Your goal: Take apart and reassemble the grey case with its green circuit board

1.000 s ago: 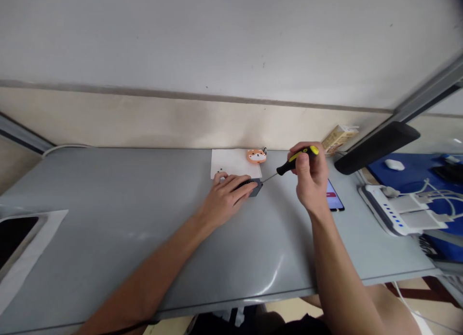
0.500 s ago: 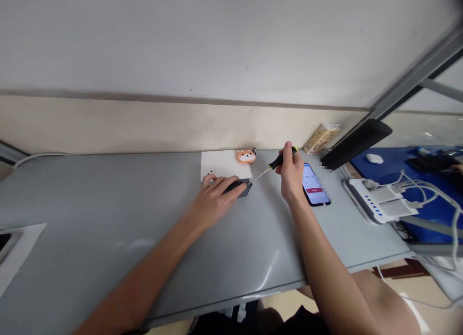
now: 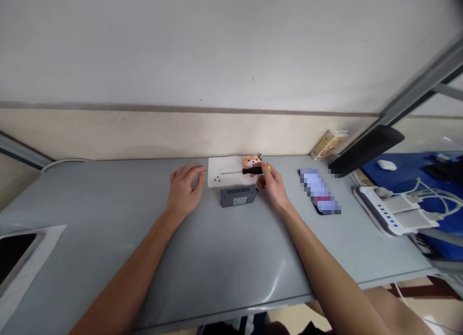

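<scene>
My right hand (image 3: 272,184) is closed around the black and yellow handle of a screwdriver (image 3: 250,171). Its thin shaft points left, level above a sheet of white paper (image 3: 231,181). Several small dark screws (image 3: 217,179) lie on the paper's left part. In front of the paper, a dark grey box (image 3: 231,200) with vent slots and a pale label stands on its edge on the desk, touched by neither hand as far as I can see. Left of the paper, my left hand (image 3: 183,190) holds nothing, its fingers bent and its thumb apart from them.
An orange animal-face case (image 3: 251,160) sits at the paper's back right. Further right are a phone (image 3: 318,190), a small carton (image 3: 328,144), a dark post (image 3: 367,150) and a white power strip (image 3: 376,212) with plugged cables. A tablet-like device (image 3: 16,255) lies far left.
My left hand has let go of the grey box and moved left. The screwdriver has left the box and swung round over the paper, as my right hand moved left and down.
</scene>
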{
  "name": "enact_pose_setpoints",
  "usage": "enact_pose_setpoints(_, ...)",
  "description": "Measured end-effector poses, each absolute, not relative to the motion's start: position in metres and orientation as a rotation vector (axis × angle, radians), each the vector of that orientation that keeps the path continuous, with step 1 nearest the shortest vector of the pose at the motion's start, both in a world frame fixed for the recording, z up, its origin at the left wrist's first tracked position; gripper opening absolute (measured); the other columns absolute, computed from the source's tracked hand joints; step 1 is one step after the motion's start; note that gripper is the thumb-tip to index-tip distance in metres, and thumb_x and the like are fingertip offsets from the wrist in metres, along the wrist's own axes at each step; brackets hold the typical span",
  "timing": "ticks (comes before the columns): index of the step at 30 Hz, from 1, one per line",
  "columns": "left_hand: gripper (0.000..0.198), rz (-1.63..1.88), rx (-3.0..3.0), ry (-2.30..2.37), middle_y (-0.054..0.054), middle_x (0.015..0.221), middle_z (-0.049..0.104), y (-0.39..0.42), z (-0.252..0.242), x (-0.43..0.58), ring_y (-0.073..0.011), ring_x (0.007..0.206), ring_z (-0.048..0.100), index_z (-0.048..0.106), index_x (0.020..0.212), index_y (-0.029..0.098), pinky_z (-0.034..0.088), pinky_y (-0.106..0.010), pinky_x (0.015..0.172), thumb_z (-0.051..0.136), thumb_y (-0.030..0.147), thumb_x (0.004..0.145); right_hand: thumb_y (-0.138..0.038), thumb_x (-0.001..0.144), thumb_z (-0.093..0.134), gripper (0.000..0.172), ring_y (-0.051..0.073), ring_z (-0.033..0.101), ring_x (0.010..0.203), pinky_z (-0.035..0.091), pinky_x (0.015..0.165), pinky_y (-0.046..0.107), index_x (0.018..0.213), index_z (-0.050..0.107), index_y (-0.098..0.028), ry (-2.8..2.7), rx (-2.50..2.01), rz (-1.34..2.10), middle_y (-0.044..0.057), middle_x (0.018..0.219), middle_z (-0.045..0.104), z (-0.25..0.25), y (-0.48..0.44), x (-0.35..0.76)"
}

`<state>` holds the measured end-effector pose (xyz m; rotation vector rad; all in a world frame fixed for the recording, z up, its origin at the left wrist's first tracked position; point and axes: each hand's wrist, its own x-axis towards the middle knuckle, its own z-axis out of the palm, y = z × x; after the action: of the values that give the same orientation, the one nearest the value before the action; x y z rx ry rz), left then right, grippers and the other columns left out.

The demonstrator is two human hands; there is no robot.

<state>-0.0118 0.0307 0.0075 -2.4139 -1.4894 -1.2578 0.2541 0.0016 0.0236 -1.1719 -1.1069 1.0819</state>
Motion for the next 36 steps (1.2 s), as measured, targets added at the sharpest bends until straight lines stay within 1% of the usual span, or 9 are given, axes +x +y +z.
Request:
enact_pose_setpoints(6,0.017,-1.065,-2.485,-1.430,-0.005,0.112,0.073,0.031,-0.002,-0.015,-0.0239,0.106,0.066,0.073,0.102,0.025,0.038,-0.044,0.100,0.058,0.019,0.098,-0.068,0.094,0.051,0.049,0.011,0.043,0.055,0.034,0.053,0.027,0.104,0.071,-0.024,-1.140,-1.274,1.062,0.001,0.084,0.069,0.018,0.003,0.253)
enact_pose_setpoints(10,0.017,-1.067,-2.484,-1.417,-0.005,0.105,0.073,0.026,0.007,-0.010,-0.0218,0.099,0.067,0.073,0.098,0.023,0.039,-0.043,0.098,0.057,0.018,0.098,-0.069,0.093,0.052,0.050,0.012,0.043,0.055,0.034,0.052,0.029,0.101,0.071,-0.024,-1.147,-1.316,1.100,0.003,0.085,0.071,0.017,0.002,0.252)
enact_pose_setpoints(13,0.017,-1.169,-2.534,-1.454,-0.004,0.098,0.072,0.024,0.013,-0.009,-0.0198,0.093,0.066,0.073,0.097,0.022,0.040,-0.040,0.094,0.056,0.018,0.098,-0.069,0.093,0.051,0.049,0.012,0.041,0.054,0.033,0.051,0.029,0.101,0.070,-0.024,-1.139,-1.303,1.120,0.002,0.086,0.071,0.018,0.001,0.251)
enact_pose_setpoints(16,0.017,-1.359,-2.682,-1.579,-0.001,0.087,0.068,0.018,0.019,-0.006,-0.0152,0.078,0.060,0.072,0.097,0.022,0.044,-0.033,0.081,0.055,0.023,0.098,-0.067,0.094,0.051,0.048,0.011,0.040,0.054,0.030,0.051,0.028,0.104,0.071,-0.025,-1.114,-1.254,1.114,0.001,0.084,0.069,0.018,0.002,0.254)
enact_pose_setpoints(20,0.018,-1.629,-2.932,-1.795,0.001,0.079,0.060,0.008,0.027,0.000,-0.0135,0.070,0.049,0.071,0.102,0.023,0.038,-0.028,0.066,0.056,0.032,0.099,-0.063,0.094,0.053,0.044,0.011,0.037,0.053,0.026,0.051,0.028,0.100,0.072,-0.024,-1.018,-1.183,1.106,0.000,0.076,0.065,0.017,0.006,0.261)
enact_pose_setpoints(24,0.016,-1.829,-3.264,-1.754,0.003,0.074,0.047,0.003,0.029,0.006,-0.0135,0.070,0.044,0.066,0.107,0.023,0.034,-0.028,0.066,0.058,0.032,0.097,-0.052,0.093,0.057,0.033,0.011,0.039,0.055,0.022,0.051,0.028,0.088,0.070,-0.022,-0.886,-1.033,1.148,0.001,0.070,0.061,0.021,0.009,0.270)
enact_pose_setpoints(27,0.015,-1.960,-3.381,-1.701,0.003,0.073,0.042,0.003,0.026,0.008,-0.0136,0.070,0.040,0.064,0.108,0.023,0.032,-0.028,0.066,0.059,0.028,0.095,-0.044,0.089,0.059,0.026,0.011,0.042,0.057,0.022,0.050,0.027,0.080,0.069,-0.021,-0.800,-0.908,1.167,0.002,0.077,0.060,0.029,0.007,0.273)
enact_pose_setpoints(33,0.014,-2.051,-3.397,-1.695,0.004,0.072,0.037,0.005,0.022,0.009,-0.0137,0.069,0.036,0.063,0.107,0.024,0.029,-0.028,0.065,0.061,0.026,0.093,-0.041,0.088,0.057,0.026,0.012,0.041,0.061,0.024,0.049,0.026,0.076,0.068,-0.021,-0.857,-0.839,1.180,0.003,0.079,0.052,0.036,0.001,0.271)
enact_pose_setpoints(36,0.013,-2.019,-3.409,-1.700,0.004,0.072,0.036,0.004,0.024,0.011,-0.0137,0.068,0.035,0.063,0.105,0.024,0.028,-0.028,0.064,0.063,0.028,0.092,-0.040,0.090,0.056,0.026,0.012,0.040,0.063,0.026,0.049,0.026,0.077,0.068,-0.021,-0.898,-0.847,1.188,0.004,0.081,0.052,0.034,0.000,0.268)
